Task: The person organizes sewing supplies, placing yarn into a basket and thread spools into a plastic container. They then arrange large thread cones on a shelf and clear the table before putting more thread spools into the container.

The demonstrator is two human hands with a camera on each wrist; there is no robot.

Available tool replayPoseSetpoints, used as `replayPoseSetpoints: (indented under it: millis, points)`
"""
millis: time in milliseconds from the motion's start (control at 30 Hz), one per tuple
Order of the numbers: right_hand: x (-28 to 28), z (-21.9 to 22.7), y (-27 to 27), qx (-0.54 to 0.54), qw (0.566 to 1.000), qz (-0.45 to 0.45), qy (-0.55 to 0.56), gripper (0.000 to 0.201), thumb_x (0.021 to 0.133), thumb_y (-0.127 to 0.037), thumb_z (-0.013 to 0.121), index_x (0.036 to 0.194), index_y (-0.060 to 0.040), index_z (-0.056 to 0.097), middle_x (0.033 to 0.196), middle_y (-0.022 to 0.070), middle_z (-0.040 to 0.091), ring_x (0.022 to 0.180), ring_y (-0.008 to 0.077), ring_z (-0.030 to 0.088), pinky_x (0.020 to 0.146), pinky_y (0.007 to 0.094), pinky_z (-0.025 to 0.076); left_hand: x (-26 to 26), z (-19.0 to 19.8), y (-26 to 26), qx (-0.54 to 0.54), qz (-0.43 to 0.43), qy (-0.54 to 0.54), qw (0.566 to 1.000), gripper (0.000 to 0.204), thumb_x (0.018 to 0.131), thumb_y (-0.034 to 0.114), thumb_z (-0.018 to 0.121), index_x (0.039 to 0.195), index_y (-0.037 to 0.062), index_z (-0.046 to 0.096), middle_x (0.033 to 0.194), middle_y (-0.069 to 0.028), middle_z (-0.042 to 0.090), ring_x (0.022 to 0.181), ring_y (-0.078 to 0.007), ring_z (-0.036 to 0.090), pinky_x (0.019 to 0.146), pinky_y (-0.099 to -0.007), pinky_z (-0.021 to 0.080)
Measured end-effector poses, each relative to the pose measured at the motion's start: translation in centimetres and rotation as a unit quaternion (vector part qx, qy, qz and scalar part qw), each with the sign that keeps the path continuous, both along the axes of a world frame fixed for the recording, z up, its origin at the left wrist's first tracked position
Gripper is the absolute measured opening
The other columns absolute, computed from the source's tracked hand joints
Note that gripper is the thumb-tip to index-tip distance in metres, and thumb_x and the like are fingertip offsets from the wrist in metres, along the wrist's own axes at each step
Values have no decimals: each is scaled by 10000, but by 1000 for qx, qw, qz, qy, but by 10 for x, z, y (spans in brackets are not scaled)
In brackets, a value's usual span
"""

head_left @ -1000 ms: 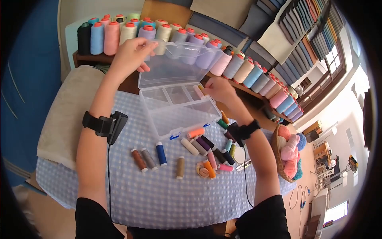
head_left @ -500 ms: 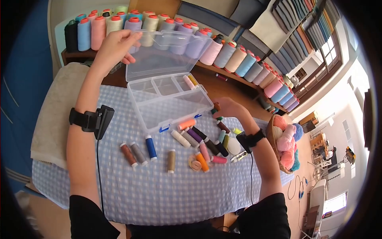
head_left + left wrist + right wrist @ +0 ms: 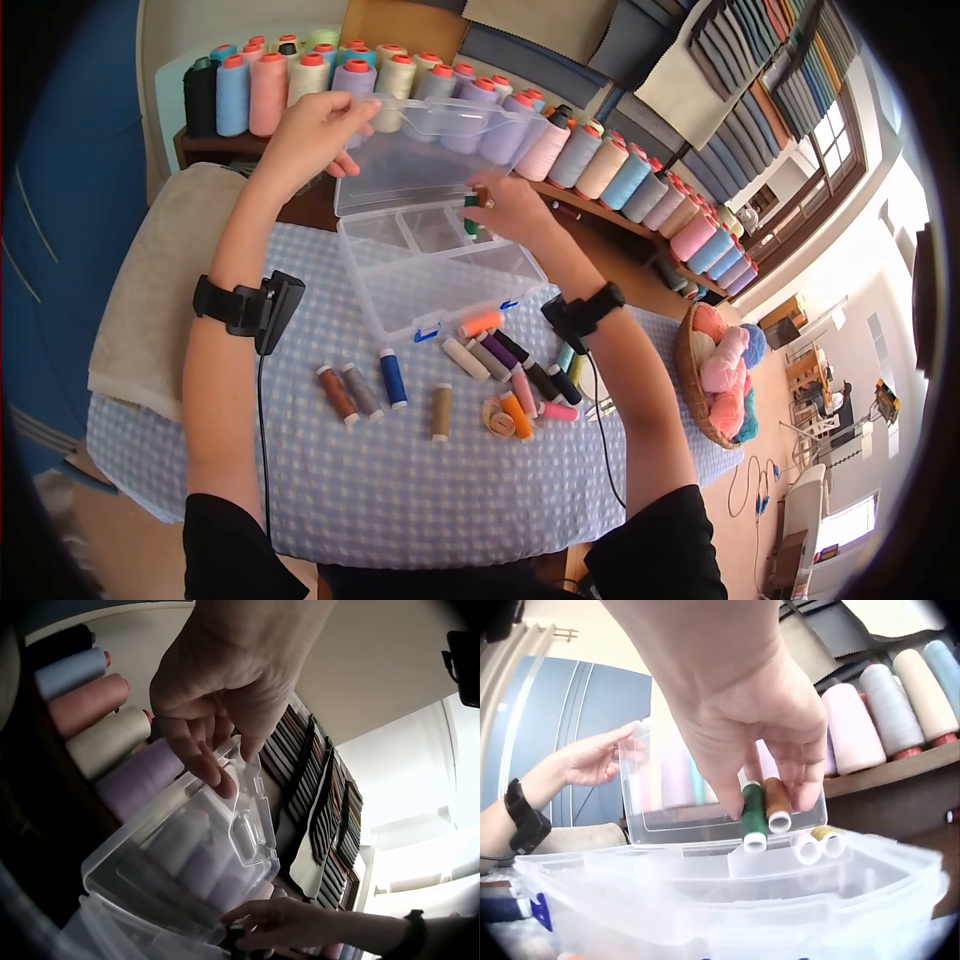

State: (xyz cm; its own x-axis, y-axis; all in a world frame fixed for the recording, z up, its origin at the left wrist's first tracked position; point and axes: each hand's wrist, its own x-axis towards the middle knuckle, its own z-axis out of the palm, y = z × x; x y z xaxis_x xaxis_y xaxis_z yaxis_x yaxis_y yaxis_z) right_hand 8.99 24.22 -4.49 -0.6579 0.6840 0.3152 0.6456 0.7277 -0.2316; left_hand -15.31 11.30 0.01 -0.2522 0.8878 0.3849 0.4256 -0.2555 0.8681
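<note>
My left hand (image 3: pixel 312 135) pinches the top edge of the raised lid (image 3: pixel 390 170) of a clear plastic compartment box (image 3: pixel 430 290). Over the box's rear right compartment, my right hand (image 3: pixel 515 212) holds two thread spools side by side between thumb and fingers. One is a green spool (image 3: pixel 754 814), the other a brown spool (image 3: pixel 778 801); both point down at a slant in the right wrist view. Just beside them, a pale pink spool (image 3: pixel 807 847) and a yellow spool (image 3: pixel 829 841) lie in the box. The long front compartment holds nothing.
Several loose spools lie before the box on a checked cloth (image 3: pixel 380 500), including a blue spool (image 3: pixel 392 378) and a tan spool (image 3: pixel 441 412). A yarn basket (image 3: pixel 690 375) stands at the right. Large thread cones (image 3: pixel 268 95) line the shelf behind; folded beige fabric (image 3: pixel 150 300) lies left.
My right hand left the box's rear right compartment, reached to the spools at the box's right, and came back over that compartment with the green and brown spools. My left hand stays on the lid.
</note>
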Motion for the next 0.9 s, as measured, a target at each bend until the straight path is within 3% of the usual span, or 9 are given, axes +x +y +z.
replayPoseSetpoints:
  millis: [133, 267, 367, 500, 567, 633, 733, 833, 900]
  points:
    - [-4, -10, -7, 3, 996, -32, -78, 325, 720, -241, 700, 977, -49, 648, 811, 121, 645, 769, 280, 621, 714, 353, 489, -6, 0, 3, -12, -8, 3, 1000, 394, 893, 403, 524, 932, 14, 582, 932, -71, 643, 536, -108, 609, 473, -201, 472]
    - [7, -11, -7, 36, 998, -16, -45, 226, 746, -268, 637, 882, -93, 681, 865, 168, 635, 858, 326, 616, 749, 397, 501, -5, -1, 5, 6, -12, -1, 1000, 428, 885, 412, 537, 944, -9, 587, 908, -87, 639, 515, -122, 605, 454, -211, 470]
    - [26, -3, 6, -37, 995, -96, 1, 258, 779, -290, 582, 881, -72, 676, 911, 199, 639, 887, 356, 612, 768, 416, 494, -4, -3, 6, 18, -13, -5, 1000, 464, 876, 423, 549, 957, -32, 594, 892, -105, 638, 490, -133, 597, 435, -218, 465]
    - [93, -23, 56, -16, 972, -162, -170, 299, 816, -218, 479, 878, 14, 657, 925, 231, 632, 921, 375, 601, 789, 431, 487, -3, 2, 1, -6, -3, 4, 1000, 387, 892, 389, 529, 950, 13, 597, 930, -75, 641, 538, -117, 615, 472, -208, 476]
    - [144, -75, 114, 9, 965, -130, -227, 306, 810, -200, 471, 885, 38, 650, 957, 233, 624, 936, 374, 596, 799, 432, 485, -4, 0, 4, -5, -3, 1, 1000, 383, 892, 386, 531, 957, 14, 599, 926, -72, 643, 536, -115, 614, 471, -207, 475]
    - [161, -87, 132, 32, 955, -96, -280, 314, 805, -181, 462, 892, 61, 642, 988, 236, 616, 951, 374, 591, 808, 433, 483, -5, 0, 4, -6, -3, 2, 1000, 379, 892, 382, 532, 963, 16, 600, 921, -70, 645, 533, -113, 613, 470, -205, 474]
    - [155, -76, 123, 33, 968, -124, -215, 348, 795, -141, 451, 1096, 21, 510, 1134, 272, 510, 1008, 396, 554, 864, 440, 455, -5, 0, 5, -14, 0, -6, 1000, 378, 893, 379, 532, 972, 16, 604, 898, -61, 644, 529, -109, 611, 469, -203, 473]
    - [155, -66, 119, 32, 975, -152, -158, 526, 785, -102, 440, 1300, -19, 379, 1280, 308, 404, 1065, 417, 518, 920, 448, 428, -4, -2, 6, -14, 3, 2, 1000, 376, 894, 378, 532, 967, 16, 605, 866, -49, 638, 527, -108, 610, 470, -202, 473]
    - [155, -66, 124, 47, 982, -117, -140, 573, 785, -80, 438, 1340, -55, 297, 1311, 298, 378, 1077, 419, 508, 909, 475, 424, -4, -3, 6, 5, 1, -4, 1000, 374, 893, 379, 533, 943, 15, 602, 844, -43, 630, 526, -108, 611, 467, -203, 473]
